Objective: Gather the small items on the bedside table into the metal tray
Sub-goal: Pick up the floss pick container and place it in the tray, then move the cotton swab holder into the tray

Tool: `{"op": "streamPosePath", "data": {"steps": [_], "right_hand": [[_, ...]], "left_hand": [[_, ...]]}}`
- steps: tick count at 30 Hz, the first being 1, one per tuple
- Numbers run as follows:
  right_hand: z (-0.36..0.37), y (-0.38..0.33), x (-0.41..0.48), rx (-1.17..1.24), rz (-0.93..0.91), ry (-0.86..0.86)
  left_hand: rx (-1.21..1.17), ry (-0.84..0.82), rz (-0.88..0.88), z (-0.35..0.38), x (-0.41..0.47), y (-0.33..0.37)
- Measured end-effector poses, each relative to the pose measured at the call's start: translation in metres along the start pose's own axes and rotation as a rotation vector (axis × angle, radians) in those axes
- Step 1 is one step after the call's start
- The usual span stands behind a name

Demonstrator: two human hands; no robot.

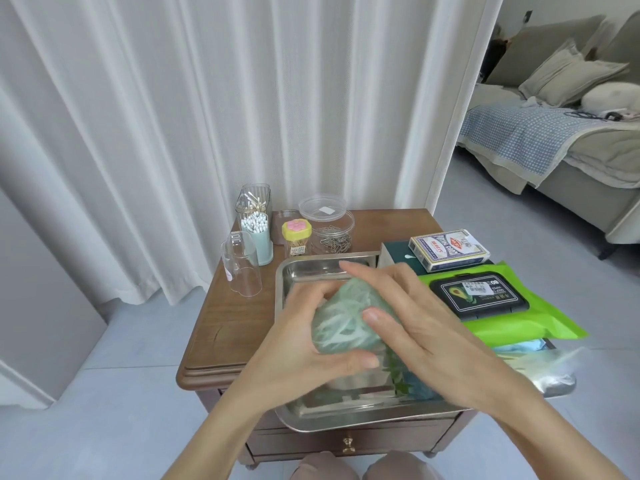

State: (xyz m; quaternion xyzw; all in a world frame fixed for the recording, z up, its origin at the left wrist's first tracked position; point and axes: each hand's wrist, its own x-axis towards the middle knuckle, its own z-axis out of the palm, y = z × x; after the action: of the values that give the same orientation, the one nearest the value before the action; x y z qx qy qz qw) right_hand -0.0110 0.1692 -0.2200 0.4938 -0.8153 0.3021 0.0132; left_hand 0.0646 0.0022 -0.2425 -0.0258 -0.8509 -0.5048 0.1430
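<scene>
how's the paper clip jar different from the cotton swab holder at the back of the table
The paper clip jar is wide, squat and clear all over; the cotton swab holder is taller and narrower, with a pale blue base. The jar holds loose metal clips in a heap; the holder's white-tipped swabs stand upright. The jar's lid sits tilted on top; the holder has no lid on. Both stand behind the metal tray.

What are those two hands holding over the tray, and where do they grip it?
A crumpled green plastic bag, pinched between both hands: left hand underneath, right hand on its right side.

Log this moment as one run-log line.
stage: placing | hands: left hand and right hand both gripping translucent green plastic packet | location: above rectangular metal tray | released: no
</scene>
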Motion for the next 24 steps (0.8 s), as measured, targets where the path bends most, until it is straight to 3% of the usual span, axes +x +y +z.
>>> {"op": "streamPosePath", "data": {"steps": [2, 4, 8, 11, 19, 21, 24], "right_hand": [[-0.003, 0.003, 0.011, -0.188, -0.048, 0.011], [-0.008, 0.004, 0.024, -0.21, -0.009, 0.042], [-0.026, 0.017, 0.036, -0.282, 0.158, 0.279], [-0.033, 0.026, 0.028, -0.298, 0.214, 0.403], [-0.024, 0.036, 0.017, -0.323, 0.235, 0.395], [-0.022, 0.028, 0.018, -0.298, 0.213, 0.407], [-0.026, 0.012, 0.028, -0.235, 0.166, 0.368]], "left_hand": [[0.145, 0.06, 0.029, 0.005, 0.018, -0.006], [0.049, 0.12, -0.046, 0.009, 0.042, -0.014], [-0.01, 0.171, -0.145, 0.024, 0.086, -0.037], [0.114, 0.167, -0.191, 0.041, 0.107, -0.057], [0.365, 0.081, -0.166, 0.047, 0.109, -0.055], [0.5, 0.236, -0.042, 0.031, 0.09, -0.046], [0.534, 0.747, 0.112, -0.004, 0.059, -0.044]]}}
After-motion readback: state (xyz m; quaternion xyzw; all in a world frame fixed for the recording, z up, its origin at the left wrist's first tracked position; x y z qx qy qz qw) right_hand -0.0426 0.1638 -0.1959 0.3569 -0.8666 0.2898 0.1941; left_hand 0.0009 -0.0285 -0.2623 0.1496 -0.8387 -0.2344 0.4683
